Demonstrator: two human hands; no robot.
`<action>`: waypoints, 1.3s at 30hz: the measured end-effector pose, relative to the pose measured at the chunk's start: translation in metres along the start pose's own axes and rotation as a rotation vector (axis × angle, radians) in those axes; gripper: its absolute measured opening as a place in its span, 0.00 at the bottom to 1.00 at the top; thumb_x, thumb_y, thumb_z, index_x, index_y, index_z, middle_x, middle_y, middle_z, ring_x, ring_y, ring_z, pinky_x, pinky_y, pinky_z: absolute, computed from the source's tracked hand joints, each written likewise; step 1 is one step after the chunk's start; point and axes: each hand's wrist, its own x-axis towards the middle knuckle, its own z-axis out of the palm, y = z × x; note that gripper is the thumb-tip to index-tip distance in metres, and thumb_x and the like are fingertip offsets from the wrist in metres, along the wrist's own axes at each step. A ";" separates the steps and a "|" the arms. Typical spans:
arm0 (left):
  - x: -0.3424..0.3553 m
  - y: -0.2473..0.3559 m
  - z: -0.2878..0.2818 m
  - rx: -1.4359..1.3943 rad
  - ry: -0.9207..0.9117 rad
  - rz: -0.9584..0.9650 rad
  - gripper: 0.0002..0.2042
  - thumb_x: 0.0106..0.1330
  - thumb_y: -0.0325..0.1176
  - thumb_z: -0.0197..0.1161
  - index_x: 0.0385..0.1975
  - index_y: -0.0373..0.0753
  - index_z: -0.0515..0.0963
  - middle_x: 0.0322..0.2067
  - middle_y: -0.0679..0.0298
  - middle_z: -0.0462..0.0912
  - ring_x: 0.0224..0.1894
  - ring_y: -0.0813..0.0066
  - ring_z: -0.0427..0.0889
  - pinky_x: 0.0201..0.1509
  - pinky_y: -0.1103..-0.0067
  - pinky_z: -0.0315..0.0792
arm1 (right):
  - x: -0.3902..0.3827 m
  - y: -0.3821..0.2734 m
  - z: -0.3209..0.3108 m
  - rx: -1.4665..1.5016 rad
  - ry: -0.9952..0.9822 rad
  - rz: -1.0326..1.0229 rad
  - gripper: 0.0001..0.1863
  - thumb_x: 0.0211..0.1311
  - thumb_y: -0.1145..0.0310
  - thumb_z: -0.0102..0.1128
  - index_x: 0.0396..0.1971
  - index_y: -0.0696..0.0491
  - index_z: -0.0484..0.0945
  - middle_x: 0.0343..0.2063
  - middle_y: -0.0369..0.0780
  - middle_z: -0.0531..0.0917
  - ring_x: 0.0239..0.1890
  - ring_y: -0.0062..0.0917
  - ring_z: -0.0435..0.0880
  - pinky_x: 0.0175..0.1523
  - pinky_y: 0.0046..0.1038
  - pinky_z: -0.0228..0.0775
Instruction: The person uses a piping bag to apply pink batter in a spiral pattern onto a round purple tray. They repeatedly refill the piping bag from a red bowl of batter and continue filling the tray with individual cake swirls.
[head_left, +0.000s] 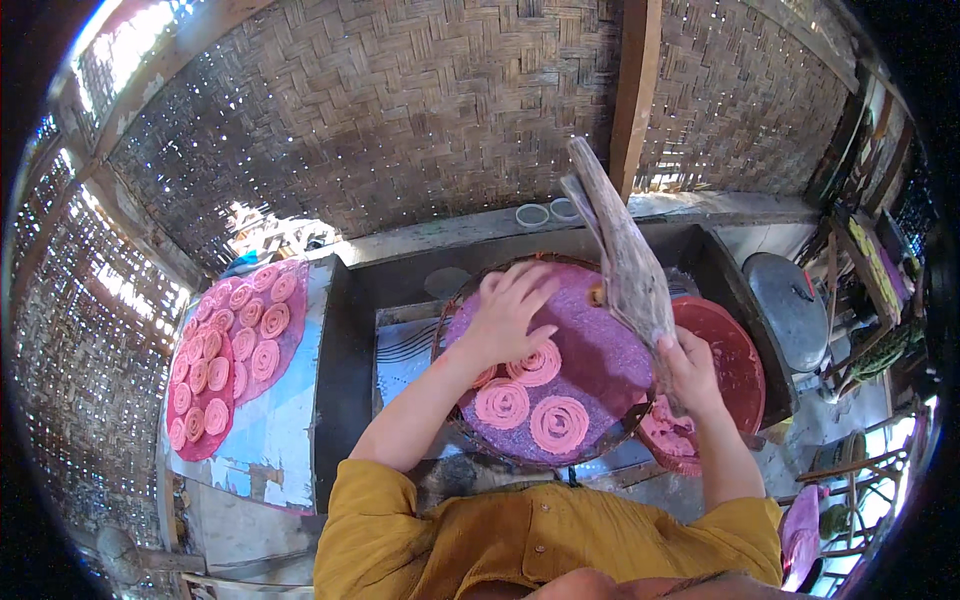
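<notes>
My right hand (688,372) grips the lower end of a long, weathered grey wooden tool (632,255) with two arms, tilted up over a round tray. A rounded tan part shows on the tool's left side. The tray is covered with a purple, mesh-like sheet (610,370). Several pink spiral coils of dough (559,424) lie on its near left part. Fingers spread, my left hand (508,318) hovers over or rests on the tray beside the coils; I cannot tell if it touches. It partly hides one coil.
Right of the tray, a red basin (745,350) holds pink dough (668,432). A lidded grey pot (787,305) stands farther right. On the left, pink coils (265,358) cover pink and purple sheets on a blue-white board (285,420). A woven wall (450,110) rises behind the dark trough (335,375).
</notes>
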 end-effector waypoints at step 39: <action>-0.013 0.114 -0.043 -1.915 0.447 0.101 0.14 0.53 0.37 0.61 0.38 0.40 0.71 0.50 0.54 0.66 0.57 0.47 0.59 0.49 0.59 0.71 | -0.084 -0.038 0.023 0.868 0.513 -0.728 0.15 0.52 0.76 0.51 0.40 0.53 0.58 0.34 0.42 0.73 0.41 0.29 0.71 0.48 0.34 0.62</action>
